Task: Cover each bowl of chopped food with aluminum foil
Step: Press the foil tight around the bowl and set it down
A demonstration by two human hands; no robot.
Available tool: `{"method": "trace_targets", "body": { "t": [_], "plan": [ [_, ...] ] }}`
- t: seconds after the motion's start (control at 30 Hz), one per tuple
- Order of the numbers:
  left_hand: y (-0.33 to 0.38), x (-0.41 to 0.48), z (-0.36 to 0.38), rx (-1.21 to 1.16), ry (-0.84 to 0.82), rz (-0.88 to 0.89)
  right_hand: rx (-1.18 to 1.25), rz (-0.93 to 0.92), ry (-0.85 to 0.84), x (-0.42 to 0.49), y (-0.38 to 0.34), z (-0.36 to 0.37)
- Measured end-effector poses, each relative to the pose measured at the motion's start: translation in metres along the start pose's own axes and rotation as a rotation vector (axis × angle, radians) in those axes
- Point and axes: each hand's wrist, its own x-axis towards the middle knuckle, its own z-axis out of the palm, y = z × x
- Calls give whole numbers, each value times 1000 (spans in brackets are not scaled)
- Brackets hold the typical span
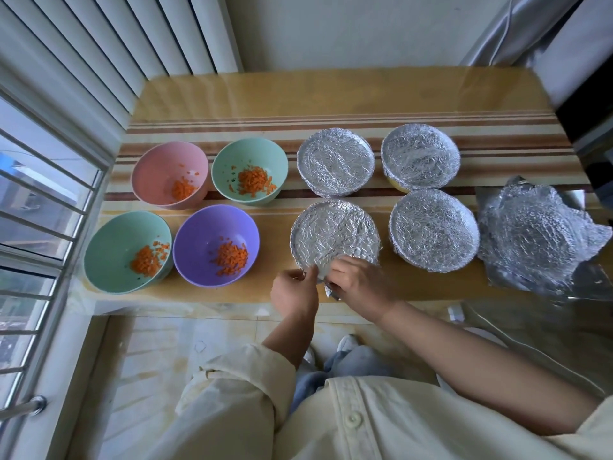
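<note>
Several bowls stand on the table. Uncovered, each with chopped orange food: a pink bowl [169, 174], a green bowl [249, 171], a second green bowl [126, 250] and a purple bowl [215, 245]. Foil covers the others: the far middle bowl [335, 162], the far right bowl [420, 156], the near right bowl [434, 230] and the near middle bowl [335, 232]. At the near middle bowl's front rim, my left hand [293, 292] and my right hand [360, 287] both pinch the foil's loose edge.
A stack of crumpled foil sheets [540, 237] lies at the table's right end. The striped table [298, 97] stands against a wall, with a barred window [36, 227] at the left. Its front edge runs just below my hands.
</note>
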Motion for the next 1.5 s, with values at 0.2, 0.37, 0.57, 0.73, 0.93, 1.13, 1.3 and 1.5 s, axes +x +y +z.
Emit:
{"method": "trace_targets", "body": {
  "t": [0.2,0.37,0.57,0.73,0.93,1.13,1.3,1.5],
  "plan": [
    [7,1,2,-59,32,-56,-32,-74,-26,3,1,1],
    [2,9,6,-88,43,-58,-23,-113,-5,6,1,0],
    [0,5,10,-65,96,-40,0,-121,-4,6,5,2],
    [4,10,10,-90,87,-75,27,-129,27,10,3,0],
    [-1,7,14,-31,40,-98,58,-124,-1,10,1,-5],
    [4,10,14,32,41,-41,65,-116,3,12,4,-5],
    [0,10,14,21,20,-12,71,-104,19,16,4,-7],
    [4,15,13,88,19,10,68,-132,-25,18,8,-5]
  ]
}}
